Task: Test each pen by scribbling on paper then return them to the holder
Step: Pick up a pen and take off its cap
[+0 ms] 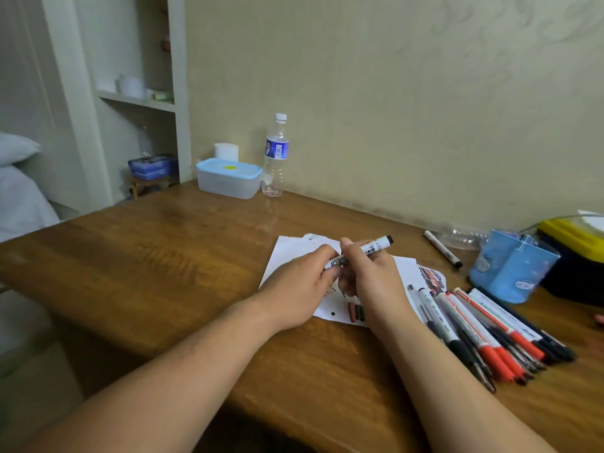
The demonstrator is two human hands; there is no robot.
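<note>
Both hands (330,273) grip one marker (359,251) above paper (287,253); axis runs low-left to up-right; holder (510,269) lies right, nearer right hand.

Your left hand (300,282) and right hand (369,276) meet, fingers curled shut. Both forearms stretch forward, bare.

No legible text: black print on white marker pen (358,253) and blue-labelled clear plastic water bottle (275,155) too blurred.
</note>
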